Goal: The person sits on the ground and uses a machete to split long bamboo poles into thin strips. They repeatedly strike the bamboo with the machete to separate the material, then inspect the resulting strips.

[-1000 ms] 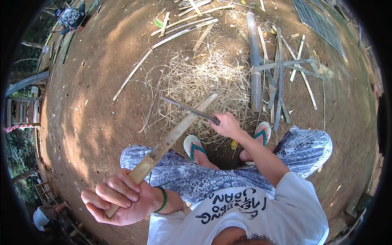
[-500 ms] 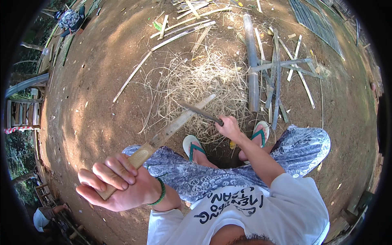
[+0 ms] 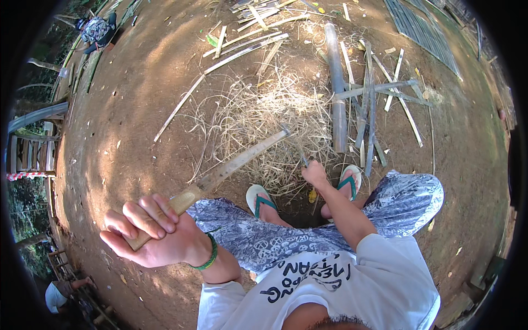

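My left hand [image 3: 151, 231] is closed around the pale wooden handle of a long knife [image 3: 234, 166]. Its worn brownish-grey blade slants up and away to the right. My right hand [image 3: 315, 174], closed, grips a narrow dark tool [image 3: 304, 159] that looks like a file. Much of this tool is smeared or hard to make out; a dark bit shows at the knife's tip, and I cannot tell whether the two touch. Below the blade lies a heap of thin curly shavings [image 3: 275, 104] on the ground, just in front of my sandalled feet.
A thick bamboo pole [image 3: 336, 88] lies right of the shavings, beside several crossed split strips [image 3: 371, 104]. More pale strips [image 3: 242, 52] lie farther off. A slatted panel [image 3: 426, 36] is at the far right. A person [image 3: 98, 30] sits at the far left.
My right hand has moved slightly right and nearer to me. The dark tool, earlier laid across the blade, has slid toward the knife's tip. My left hand has risen slightly, still holding the knife.
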`<state>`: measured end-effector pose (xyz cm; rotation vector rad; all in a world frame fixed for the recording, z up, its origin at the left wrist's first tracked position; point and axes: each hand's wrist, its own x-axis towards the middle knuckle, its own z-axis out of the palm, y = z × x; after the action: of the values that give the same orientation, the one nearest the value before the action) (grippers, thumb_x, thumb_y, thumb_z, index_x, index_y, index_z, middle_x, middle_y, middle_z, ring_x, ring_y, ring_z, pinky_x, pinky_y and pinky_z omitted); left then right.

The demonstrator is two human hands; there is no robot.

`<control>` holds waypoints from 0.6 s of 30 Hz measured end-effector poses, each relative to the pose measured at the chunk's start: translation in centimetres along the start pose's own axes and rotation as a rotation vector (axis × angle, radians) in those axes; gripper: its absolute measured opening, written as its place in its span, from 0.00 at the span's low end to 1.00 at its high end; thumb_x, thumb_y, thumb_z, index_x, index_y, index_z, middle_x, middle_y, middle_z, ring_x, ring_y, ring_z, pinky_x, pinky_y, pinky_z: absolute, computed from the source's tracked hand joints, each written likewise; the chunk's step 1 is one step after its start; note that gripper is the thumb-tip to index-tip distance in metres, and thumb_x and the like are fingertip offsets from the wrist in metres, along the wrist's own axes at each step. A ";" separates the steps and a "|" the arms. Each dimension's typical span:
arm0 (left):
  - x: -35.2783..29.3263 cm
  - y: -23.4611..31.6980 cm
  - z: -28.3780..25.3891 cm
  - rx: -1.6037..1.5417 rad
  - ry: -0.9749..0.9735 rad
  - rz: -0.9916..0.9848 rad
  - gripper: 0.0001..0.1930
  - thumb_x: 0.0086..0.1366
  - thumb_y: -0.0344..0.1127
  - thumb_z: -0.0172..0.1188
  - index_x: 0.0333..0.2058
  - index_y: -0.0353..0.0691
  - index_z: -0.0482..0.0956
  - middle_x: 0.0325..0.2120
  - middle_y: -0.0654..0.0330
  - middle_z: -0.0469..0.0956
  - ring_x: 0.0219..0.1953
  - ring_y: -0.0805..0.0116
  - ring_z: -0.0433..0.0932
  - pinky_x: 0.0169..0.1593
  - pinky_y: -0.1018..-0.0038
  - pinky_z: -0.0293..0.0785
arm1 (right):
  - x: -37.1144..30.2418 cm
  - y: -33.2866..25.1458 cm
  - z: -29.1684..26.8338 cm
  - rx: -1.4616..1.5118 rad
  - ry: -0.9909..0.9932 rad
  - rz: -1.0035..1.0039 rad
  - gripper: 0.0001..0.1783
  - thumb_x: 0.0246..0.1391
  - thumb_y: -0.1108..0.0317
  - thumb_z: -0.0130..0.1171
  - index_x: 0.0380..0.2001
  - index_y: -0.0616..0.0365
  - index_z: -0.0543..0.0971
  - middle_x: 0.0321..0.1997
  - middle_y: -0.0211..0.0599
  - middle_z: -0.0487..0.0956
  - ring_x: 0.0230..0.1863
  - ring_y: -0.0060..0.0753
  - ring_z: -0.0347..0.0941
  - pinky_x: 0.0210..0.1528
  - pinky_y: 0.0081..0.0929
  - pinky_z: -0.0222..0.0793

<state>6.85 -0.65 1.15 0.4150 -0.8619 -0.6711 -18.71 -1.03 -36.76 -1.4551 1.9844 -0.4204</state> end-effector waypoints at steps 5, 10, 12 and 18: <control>-0.3 -0.4 0.4 0.118 0.092 0.087 0.25 0.78 0.52 0.30 0.23 0.48 0.61 0.08 0.69 0.59 0.07 0.79 0.52 0.09 0.83 0.48 | 1.5 -0.8 -1.1 0.356 -0.330 0.374 0.18 0.52 0.58 0.61 0.19 0.64 0.78 0.15 0.44 0.77 0.18 0.42 0.77 0.25 0.40 0.72; 0.9 1.4 1.7 0.225 0.203 0.184 0.27 0.73 0.64 0.41 0.26 0.48 0.64 0.13 0.69 0.58 0.12 0.79 0.55 0.16 0.83 0.55 | -1.6 -5.9 -4.9 0.510 -0.289 0.208 0.20 0.55 0.57 0.59 0.17 0.62 0.75 0.13 0.40 0.74 0.15 0.37 0.73 0.24 0.40 0.69; 1.5 2.2 2.8 0.283 0.315 0.122 0.26 0.71 0.65 0.43 0.26 0.48 0.65 0.15 0.69 0.58 0.15 0.80 0.56 0.19 0.83 0.56 | -2.5 -6.5 -4.6 0.482 -0.245 0.177 0.21 0.55 0.57 0.59 0.17 0.63 0.75 0.14 0.42 0.75 0.17 0.40 0.74 0.28 0.42 0.70; 1.6 1.1 2.7 0.193 0.263 0.016 0.22 0.76 0.55 0.46 0.27 0.46 0.67 0.16 0.71 0.50 0.18 0.79 0.46 0.21 0.79 0.44 | -6.3 -9.2 -4.6 0.380 -0.134 -0.071 0.19 0.52 0.58 0.61 0.21 0.67 0.78 0.20 0.58 0.77 0.26 0.60 0.77 0.36 0.49 0.71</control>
<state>5.81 -1.17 4.30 0.6540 -0.6802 -0.5057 -13.73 1.28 -25.97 -1.2768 1.6436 -0.6729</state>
